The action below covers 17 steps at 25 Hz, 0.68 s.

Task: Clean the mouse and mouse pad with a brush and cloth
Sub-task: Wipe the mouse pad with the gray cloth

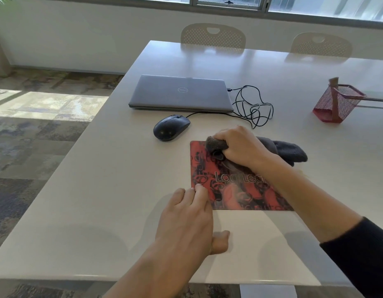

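A red and black mouse pad (233, 190) lies flat on the white table (100, 190). My right hand (242, 147) grips a bunched grey cloth (216, 145) against the pad's far left corner; the cloth's loose end (289, 150) trails off to the right behind the hand. My left hand (186, 216) lies flat with straight fingers, its fingertips pressing the pad's near left edge. A black wired mouse (171, 127) sits on the table just beyond the pad, to the left. A brush handle (334, 82) sticks out of a red mesh cup (336, 104).
A shut grey laptop (180, 93) lies behind the mouse, with the tangled mouse cable (252, 106) to its right. The red mesh cup stands at the far right. Two pale chairs (213, 36) face the table's far side. The table's left edge drops to patterned carpet.
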Motion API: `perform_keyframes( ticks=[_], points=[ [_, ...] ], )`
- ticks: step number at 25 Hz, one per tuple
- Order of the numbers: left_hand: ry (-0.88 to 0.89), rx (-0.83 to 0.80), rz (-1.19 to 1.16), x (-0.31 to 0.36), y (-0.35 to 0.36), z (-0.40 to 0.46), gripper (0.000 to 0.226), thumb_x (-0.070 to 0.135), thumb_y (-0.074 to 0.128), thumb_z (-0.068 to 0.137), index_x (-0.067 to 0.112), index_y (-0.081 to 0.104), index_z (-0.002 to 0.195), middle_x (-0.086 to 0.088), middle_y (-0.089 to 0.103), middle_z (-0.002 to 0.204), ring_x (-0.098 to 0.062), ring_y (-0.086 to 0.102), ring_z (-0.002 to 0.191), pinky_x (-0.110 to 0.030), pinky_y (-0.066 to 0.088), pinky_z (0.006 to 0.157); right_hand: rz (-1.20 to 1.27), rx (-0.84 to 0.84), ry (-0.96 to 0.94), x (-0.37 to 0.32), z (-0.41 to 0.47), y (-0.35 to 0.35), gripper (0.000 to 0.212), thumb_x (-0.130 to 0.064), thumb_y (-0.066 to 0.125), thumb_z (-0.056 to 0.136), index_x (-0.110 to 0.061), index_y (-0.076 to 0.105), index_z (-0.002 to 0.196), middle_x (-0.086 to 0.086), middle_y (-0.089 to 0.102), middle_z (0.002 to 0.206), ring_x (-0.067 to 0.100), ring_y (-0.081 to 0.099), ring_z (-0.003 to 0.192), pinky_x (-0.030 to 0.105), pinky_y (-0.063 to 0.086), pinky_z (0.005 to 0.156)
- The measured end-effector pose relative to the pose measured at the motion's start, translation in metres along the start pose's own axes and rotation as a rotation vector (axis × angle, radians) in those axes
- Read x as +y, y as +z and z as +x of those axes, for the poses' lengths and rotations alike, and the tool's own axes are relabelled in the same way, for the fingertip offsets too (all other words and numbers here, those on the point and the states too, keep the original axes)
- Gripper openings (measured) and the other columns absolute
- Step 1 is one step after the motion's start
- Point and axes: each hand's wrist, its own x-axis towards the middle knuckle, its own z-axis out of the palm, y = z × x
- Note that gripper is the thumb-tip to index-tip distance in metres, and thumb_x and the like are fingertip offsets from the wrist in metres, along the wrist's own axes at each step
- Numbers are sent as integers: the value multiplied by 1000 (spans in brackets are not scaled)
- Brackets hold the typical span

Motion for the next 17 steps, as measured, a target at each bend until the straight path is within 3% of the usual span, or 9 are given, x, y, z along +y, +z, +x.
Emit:
perform_keyframes(
  ticks=[4, 6, 9, 12, 14, 15, 17],
  points=[
    [112, 65, 3, -13, 3, 2, 81, 57, 8, 80, 9, 65, 113, -2, 60, 105, -19, 58, 89, -31, 47, 88, -26, -10, 50, 8, -17, -16, 27, 1, 55, 70, -13, 71, 88, 6, 71, 87, 31, 63, 85, 39, 49, 74],
    [137, 68, 25, -19, 3, 2, 85, 57, 5, 81, 6, 54, 129, -8, 54, 123, -22, 55, 104, -32, 43, 97, 50, -87, -17, -10, -31, -20, 28, 1, 58, 70, -15, 72, 90, 1, 72, 92, 25, 64, 89, 36, 49, 79],
    [182, 82, -21, -25, 8, -4, 87, 58, 5, 83, 3, 27, 147, -15, 24, 155, -20, 37, 134, -30, 27, 111, 140, -145, -178, -41, -69, -23, 28, -4, 65, 65, -19, 73, 87, -8, 72, 94, 13, 63, 91, 32, 47, 85],
    [193, 18, -67, -26, 13, -9, 76, 56, 26, 81, 4, 64, 120, -13, 58, 132, -13, 61, 113, -27, 51, 92, 168, -198, -168, -38, -102, -29, 32, -9, 68, 64, -23, 73, 92, -13, 71, 105, 6, 62, 98, 24, 47, 88],
    [169, 13, -100, -27, 11, -10, 74, 56, 27, 80, 6, 68, 117, -10, 62, 127, -13, 63, 111, -31, 53, 90, 187, -182, -54, -23, -106, -36, 37, -4, 66, 62, -22, 75, 93, -11, 71, 106, 9, 63, 102, 29, 47, 93],
    [154, -9, -97, -27, 8, -10, 77, 56, 22, 82, 6, 60, 127, -11, 54, 137, -13, 55, 122, -34, 46, 100, 177, -156, 5, -16, -104, -38, 38, 0, 64, 61, -18, 76, 93, -7, 72, 104, 15, 64, 102, 34, 48, 93],
    [179, 0, -18, -29, 12, -7, 88, 61, 5, 82, 7, 21, 150, -12, 9, 159, -14, 13, 146, -37, 10, 118, 86, -105, 67, -15, -97, -36, 37, 5, 61, 62, -13, 75, 92, -1, 73, 101, 24, 64, 100, 38, 48, 90]
  ],
)
